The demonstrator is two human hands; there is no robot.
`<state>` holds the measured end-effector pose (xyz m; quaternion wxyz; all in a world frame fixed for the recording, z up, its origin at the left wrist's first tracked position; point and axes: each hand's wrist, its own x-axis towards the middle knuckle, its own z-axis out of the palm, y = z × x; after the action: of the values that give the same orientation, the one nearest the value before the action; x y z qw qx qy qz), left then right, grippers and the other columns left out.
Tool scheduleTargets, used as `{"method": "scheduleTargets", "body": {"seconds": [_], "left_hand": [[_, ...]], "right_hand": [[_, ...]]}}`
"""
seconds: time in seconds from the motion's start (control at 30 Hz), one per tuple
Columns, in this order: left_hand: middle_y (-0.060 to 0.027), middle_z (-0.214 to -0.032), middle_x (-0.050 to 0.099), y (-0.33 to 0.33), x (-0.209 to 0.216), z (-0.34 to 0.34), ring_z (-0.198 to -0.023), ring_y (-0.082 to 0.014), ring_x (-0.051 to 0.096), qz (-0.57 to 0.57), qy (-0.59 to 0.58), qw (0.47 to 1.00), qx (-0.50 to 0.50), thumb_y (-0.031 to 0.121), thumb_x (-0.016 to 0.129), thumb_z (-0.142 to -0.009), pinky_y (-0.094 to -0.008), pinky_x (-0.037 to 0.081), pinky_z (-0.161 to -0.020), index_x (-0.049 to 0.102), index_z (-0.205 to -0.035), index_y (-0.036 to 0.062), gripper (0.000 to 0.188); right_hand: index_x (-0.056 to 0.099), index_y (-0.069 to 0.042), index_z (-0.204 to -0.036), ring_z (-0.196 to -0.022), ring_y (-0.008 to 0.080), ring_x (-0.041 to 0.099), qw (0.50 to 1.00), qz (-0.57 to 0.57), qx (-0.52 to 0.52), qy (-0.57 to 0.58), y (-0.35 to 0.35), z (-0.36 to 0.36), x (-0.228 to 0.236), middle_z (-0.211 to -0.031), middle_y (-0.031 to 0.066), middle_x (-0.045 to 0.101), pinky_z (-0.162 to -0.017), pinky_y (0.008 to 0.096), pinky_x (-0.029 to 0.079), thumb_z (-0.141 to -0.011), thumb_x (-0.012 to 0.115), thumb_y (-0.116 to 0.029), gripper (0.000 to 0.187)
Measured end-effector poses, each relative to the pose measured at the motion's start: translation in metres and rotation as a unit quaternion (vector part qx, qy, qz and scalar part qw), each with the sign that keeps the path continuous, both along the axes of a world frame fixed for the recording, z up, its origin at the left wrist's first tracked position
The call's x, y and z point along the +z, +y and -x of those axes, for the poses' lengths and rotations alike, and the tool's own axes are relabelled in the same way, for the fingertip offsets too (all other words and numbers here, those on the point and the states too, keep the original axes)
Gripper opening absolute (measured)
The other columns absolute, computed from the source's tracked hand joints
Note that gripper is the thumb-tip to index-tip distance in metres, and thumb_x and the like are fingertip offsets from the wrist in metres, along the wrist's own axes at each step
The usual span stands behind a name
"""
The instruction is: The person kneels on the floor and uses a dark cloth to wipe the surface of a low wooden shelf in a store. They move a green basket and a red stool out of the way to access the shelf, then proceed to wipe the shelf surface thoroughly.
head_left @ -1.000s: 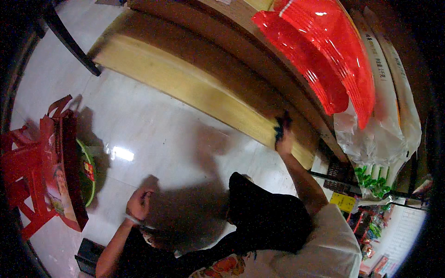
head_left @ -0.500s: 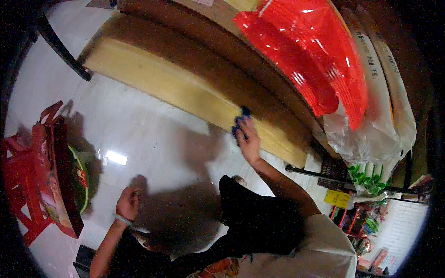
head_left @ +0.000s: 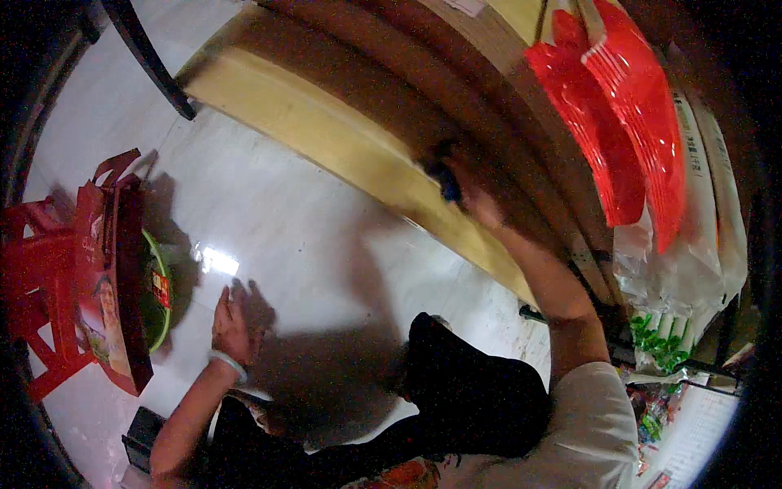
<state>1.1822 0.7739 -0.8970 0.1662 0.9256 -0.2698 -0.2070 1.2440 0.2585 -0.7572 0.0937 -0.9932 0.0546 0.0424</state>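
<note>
My right hand (head_left: 479,200) reaches into the low wooden shelf (head_left: 326,147), its fingers closed on a crumpled dark blue cloth (head_left: 446,181). The cloth lies against the shelf board, where the lit yellow strip meets the shaded brown part. Shadow and blur partly hide the fingertips. My left hand (head_left: 232,328) is held over the pale floor with its fingers stretched out and nothing in it. A light bracelet (head_left: 228,363) circles that wrist.
Red glossy packages (head_left: 643,122) and white plastic bags (head_left: 700,212) lie on an upper shelf at the right. A dark red carton (head_left: 110,277), a red stool (head_left: 49,277) and a green-rimmed round item (head_left: 165,301) stand at the left. A black leg (head_left: 147,57) rises at the upper left.
My right hand has moved the cloth deeper onto the shelf, away from its front edge. My left hand has opened from a loose curl. The view has shifted slightly.
</note>
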Motion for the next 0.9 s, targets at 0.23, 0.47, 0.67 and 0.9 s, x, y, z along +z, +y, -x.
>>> {"method": "scheduleTargets", "body": {"seconds": [0.23,0.47,0.67,0.9], "left_hand": [[-0.0110,-0.156,-0.007,-0.071,0.060,-0.089,-0.144,-0.0279,-0.006,-0.246,0.089,0.964,0.046,0.064,0.048,-0.082,-0.0471,0.001,-0.114,-0.002,-0.149,0.0103,0.100],[-0.0165,-0.155,-0.005,-0.083,0.040,-0.114,-0.144,-0.0300,-0.006,-0.253,0.106,0.957,0.093,0.078,0.042,-0.076,-0.0522,0.002,-0.113,0.002,-0.149,0.0057,0.110],[-0.0159,-0.154,-0.017,-0.084,0.028,-0.115,-0.142,-0.0292,-0.018,-0.243,0.214,0.933,0.159,0.080,0.029,-0.079,-0.0502,-0.007,-0.112,-0.006,-0.147,0.0020,0.109],[-0.0170,-0.153,-0.018,-0.086,0.027,-0.116,-0.141,-0.0310,-0.019,-0.250,0.215,0.930,0.162,0.079,0.029,-0.080,-0.0531,-0.010,-0.111,-0.008,-0.147,0.0019,0.108]], "right_hand": [[0.057,-0.008,-0.120,-0.109,0.0316,0.056,0.961,0.126,-0.122,-0.215,-0.059,0.000,-0.052,-0.117,0.0201,0.059,-0.094,0.0349,0.045,-0.089,0.052,-0.016,0.033],[0.059,-0.009,-0.115,-0.108,0.0319,0.057,0.954,0.125,-0.123,-0.245,-0.031,-0.066,-0.072,-0.114,0.0184,0.060,-0.093,0.0358,0.045,-0.085,0.055,-0.013,0.031],[0.060,-0.009,-0.111,-0.107,0.0321,0.058,0.963,0.029,-0.093,-0.250,0.053,-0.165,-0.086,-0.111,0.0170,0.062,-0.093,0.0365,0.045,-0.081,0.057,-0.010,0.030],[0.062,-0.010,-0.105,-0.106,0.0318,0.058,0.940,-0.317,-0.024,-0.121,0.201,-0.253,-0.074,-0.109,0.0155,0.063,-0.091,0.0370,0.045,-0.075,0.058,-0.005,0.030]]}}
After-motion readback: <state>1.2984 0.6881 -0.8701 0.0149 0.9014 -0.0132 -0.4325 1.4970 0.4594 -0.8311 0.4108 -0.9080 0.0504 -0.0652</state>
